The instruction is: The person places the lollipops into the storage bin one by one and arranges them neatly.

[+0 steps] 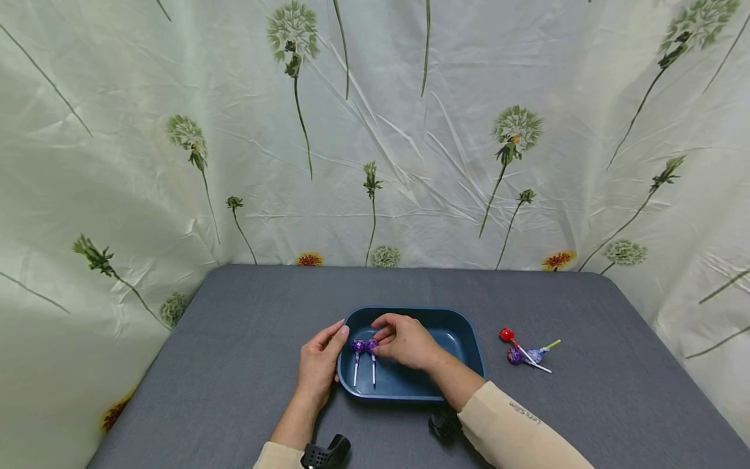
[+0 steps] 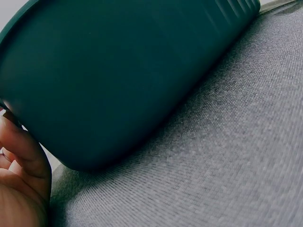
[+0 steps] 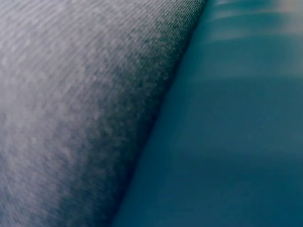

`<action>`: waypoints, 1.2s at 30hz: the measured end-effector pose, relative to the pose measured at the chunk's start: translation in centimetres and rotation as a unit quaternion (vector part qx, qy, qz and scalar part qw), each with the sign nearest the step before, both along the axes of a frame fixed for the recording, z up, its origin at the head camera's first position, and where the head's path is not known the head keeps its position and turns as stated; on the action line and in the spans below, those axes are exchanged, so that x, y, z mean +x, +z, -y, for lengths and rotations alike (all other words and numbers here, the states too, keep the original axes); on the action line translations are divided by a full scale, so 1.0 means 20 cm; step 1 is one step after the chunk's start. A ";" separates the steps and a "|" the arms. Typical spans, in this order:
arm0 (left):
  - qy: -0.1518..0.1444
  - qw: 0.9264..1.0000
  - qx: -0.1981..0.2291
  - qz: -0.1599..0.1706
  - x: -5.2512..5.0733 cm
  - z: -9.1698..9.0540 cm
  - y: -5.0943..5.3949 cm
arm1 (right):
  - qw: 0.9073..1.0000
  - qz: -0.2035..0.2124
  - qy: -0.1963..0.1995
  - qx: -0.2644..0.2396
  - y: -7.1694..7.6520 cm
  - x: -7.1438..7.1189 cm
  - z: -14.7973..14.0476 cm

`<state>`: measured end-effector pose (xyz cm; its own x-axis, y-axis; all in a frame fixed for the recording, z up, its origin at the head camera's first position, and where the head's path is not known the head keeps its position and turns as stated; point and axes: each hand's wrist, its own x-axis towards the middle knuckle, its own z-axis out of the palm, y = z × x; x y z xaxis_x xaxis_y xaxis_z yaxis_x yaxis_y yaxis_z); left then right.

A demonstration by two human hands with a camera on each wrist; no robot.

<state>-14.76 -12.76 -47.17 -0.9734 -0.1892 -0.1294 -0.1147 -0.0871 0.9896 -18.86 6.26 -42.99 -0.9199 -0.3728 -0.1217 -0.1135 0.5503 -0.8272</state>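
Note:
A blue rectangular tray lies on the table, its outer wall filling much of the left wrist view. My left hand grips the tray's left end, thumb on the rim and fingers against the outside. Two purple-wrapped lollipops lie side by side at the left inside the tray, white sticks towards me. Over the tray reaches my right hand, its fingertips pinching the head of the right-hand lollipop. The left-hand lollipop lies untouched beside it. In the right wrist view only tray and cloth show, no fingers.
Right of the tray, a red lollipop lies with its white stick across a purple lollipop and a blue-wrapped one. Grey cloth covers the table. A flowered curtain hangs behind it.

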 end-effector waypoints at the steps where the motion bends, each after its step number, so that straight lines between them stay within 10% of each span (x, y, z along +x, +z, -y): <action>1: 0.000 1.000 0.001 0.000 0.00 0.00 0.00 | 1.000 0.000 0.000 0.000 0.00 0.00 0.00; 36: 0.003 1.000 -0.004 -0.001 0.00 0.00 0.00 | 0.999 -0.016 -0.011 -0.025 0.00 0.00 0.00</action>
<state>-14.82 -12.77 -47.18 -0.9724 -0.1958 -0.1266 -0.1131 -0.0789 0.9904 -18.80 6.20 -42.99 -0.9308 -0.3578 -0.0742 -0.1283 0.5101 -0.8505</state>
